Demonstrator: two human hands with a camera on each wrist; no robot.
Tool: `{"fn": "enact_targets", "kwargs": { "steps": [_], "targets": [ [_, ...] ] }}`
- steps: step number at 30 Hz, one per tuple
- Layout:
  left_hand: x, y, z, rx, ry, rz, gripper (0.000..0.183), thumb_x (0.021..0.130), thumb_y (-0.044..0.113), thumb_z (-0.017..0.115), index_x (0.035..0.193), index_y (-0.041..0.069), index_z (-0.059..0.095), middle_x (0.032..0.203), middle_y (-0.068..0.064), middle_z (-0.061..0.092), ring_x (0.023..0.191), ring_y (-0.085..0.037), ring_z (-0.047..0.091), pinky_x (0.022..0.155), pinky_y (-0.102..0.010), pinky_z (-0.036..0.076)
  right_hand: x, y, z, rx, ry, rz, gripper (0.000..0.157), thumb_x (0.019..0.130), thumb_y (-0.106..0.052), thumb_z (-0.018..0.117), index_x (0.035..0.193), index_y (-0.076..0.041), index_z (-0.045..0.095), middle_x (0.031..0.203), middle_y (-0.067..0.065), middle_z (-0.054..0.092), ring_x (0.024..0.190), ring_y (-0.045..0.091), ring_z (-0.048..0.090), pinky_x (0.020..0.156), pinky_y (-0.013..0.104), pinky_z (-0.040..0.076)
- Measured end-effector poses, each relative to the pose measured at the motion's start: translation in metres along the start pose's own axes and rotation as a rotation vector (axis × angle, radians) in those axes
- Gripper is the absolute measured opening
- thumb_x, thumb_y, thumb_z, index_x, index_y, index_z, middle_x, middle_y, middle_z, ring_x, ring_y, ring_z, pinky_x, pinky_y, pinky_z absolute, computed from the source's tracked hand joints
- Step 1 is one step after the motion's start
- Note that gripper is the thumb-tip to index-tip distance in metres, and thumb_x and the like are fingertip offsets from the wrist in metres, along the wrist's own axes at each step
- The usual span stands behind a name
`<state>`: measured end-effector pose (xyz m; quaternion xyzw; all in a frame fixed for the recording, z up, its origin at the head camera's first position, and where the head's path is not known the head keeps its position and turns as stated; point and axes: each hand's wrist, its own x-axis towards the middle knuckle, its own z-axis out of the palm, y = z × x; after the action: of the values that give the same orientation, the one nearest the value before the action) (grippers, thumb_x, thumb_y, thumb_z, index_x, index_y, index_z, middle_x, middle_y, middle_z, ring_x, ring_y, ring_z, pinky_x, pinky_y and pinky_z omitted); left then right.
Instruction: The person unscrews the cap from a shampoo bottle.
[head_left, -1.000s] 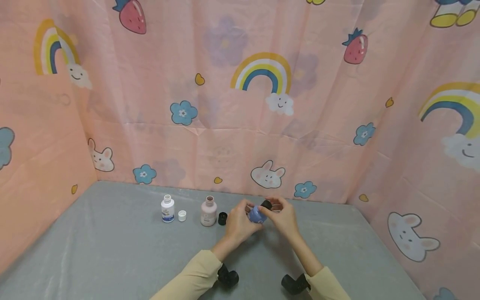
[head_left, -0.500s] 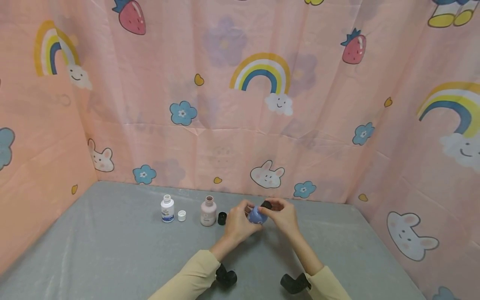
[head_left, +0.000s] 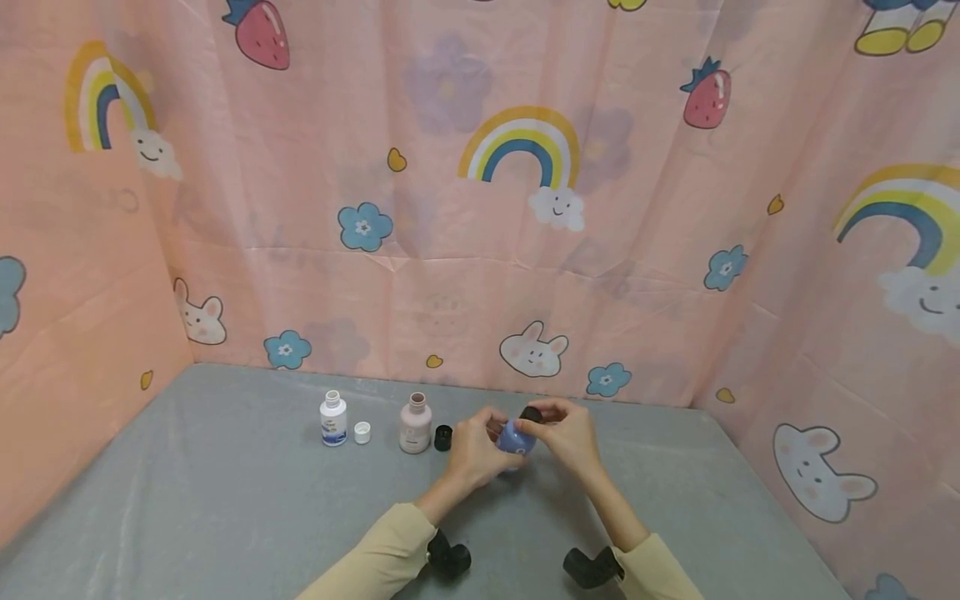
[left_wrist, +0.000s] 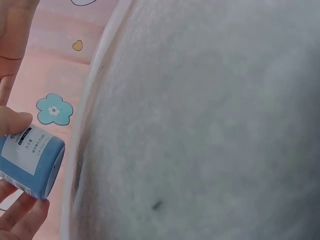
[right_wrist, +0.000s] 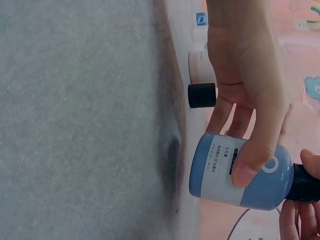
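Observation:
A blue bottle [head_left: 516,440] with a black cap [head_left: 530,414] is held above the table in both hands, tilted slightly in the head view. My left hand [head_left: 474,454] grips its body, thumb [right_wrist: 246,175] across the printed white label in the right wrist view. My right hand [head_left: 570,437] pinches the black cap with thumb and fingers. That cap sits on the bottle's neck; whether it is loose I cannot tell. In the left wrist view, only the lower part of the bottle [left_wrist: 32,160] shows, at the left edge.
Standing uncapped on the grey table [head_left: 247,500] are a white bottle [head_left: 333,419] and a pale pink bottle [head_left: 416,425]. Beside them lie a white cap [head_left: 363,432] and a black cap [head_left: 443,437]. A pink patterned curtain [head_left: 450,292] hangs behind.
The blue bottle has dropped slightly and tipped a little more upright, with more of its lower body showing. Both hands keep their hold on it.

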<state>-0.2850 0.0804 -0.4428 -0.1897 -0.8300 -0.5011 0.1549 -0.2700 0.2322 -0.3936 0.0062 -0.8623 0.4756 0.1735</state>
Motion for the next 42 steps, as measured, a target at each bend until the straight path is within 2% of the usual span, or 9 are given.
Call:
{"fn": "enact_targets", "kwargs": {
  "steps": [15,32,42],
  "targets": [
    [-0.0018,-0.0022,-0.0018,-0.043,-0.039,-0.02,0.048,0.061,0.022,0.091,0.098,0.008,0.065,0.084,-0.003,0.07,0.076,-0.013,0.065,0.066,-0.023,0.052,0.001,0.0029,-0.0001,-0.008,-0.039,-0.032,0.029,0.07,-0.021,0.086,0.092,-0.007,0.074,0.079,0.007,0.069,0.073,0.015,0.064,0.06,0.022,0.049],
    [-0.0003,-0.007,0.0014,-0.083,-0.04,-0.013,0.047,0.059,0.021,0.091,0.096,0.007,0.066,0.082,-0.002,0.07,0.074,-0.01,0.064,0.065,-0.021,0.051,0.0033,0.0047,-0.0016,0.005,-0.078,-0.049,0.029,0.07,-0.02,0.085,0.092,-0.004,0.072,0.078,0.007,0.068,0.066,0.009,0.061,0.058,0.02,0.049],
    [0.0017,-0.0065,-0.0001,-0.092,-0.038,-0.005,0.048,0.058,0.02,0.092,0.096,0.006,0.065,0.081,-0.004,0.069,0.074,-0.013,0.065,0.065,-0.021,0.051,0.0054,0.0055,-0.0029,0.009,-0.096,-0.068,0.029,0.071,-0.02,0.085,0.091,-0.005,0.072,0.08,0.007,0.068,0.07,0.013,0.064,0.061,0.02,0.051]
  ]
}}
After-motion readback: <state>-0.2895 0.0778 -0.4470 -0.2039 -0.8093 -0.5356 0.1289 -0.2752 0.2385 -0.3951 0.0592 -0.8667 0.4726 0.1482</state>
